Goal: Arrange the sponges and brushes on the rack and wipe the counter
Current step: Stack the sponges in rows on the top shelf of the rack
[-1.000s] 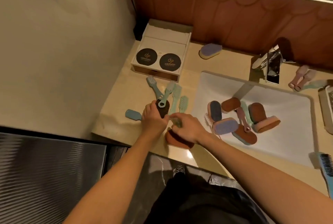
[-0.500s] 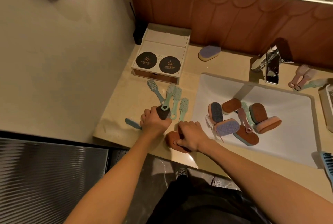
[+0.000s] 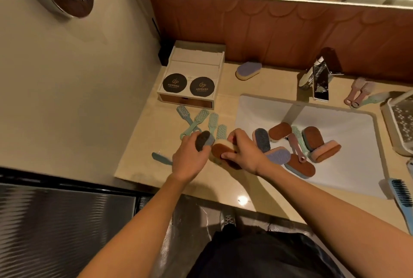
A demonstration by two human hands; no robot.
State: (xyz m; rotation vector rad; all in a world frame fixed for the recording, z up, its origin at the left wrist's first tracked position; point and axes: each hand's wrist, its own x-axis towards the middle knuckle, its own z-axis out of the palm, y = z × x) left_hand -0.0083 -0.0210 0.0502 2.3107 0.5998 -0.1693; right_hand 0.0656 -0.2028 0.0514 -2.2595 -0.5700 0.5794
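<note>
My left hand (image 3: 190, 157) grips a dark grey sponge (image 3: 202, 140) just above the beige counter (image 3: 156, 143). Right beside it, my right hand (image 3: 244, 151) holds a brown and cream sponge (image 3: 220, 149), tilted up off the counter. Several pale green brushes (image 3: 202, 121) lie fanned out behind my hands, and a blue brush (image 3: 161, 158) lies to the left. The white sink (image 3: 348, 125) holds a pile of sponges (image 3: 312, 143) and brushes. The rack (image 3: 400, 121) stands at the right edge.
A white box with two black discs (image 3: 190, 85) sits at the back left. A purple sponge (image 3: 248, 70) lies by the back wall. The tap (image 3: 317, 81) stands behind the sink, pink brushes (image 3: 357, 93) to its right. A blue comb brush (image 3: 402, 197) lies front right.
My right hand closed on the brown sponge and lifted it off the counter edge. My left hand raised the dark sponge a little toward it.
</note>
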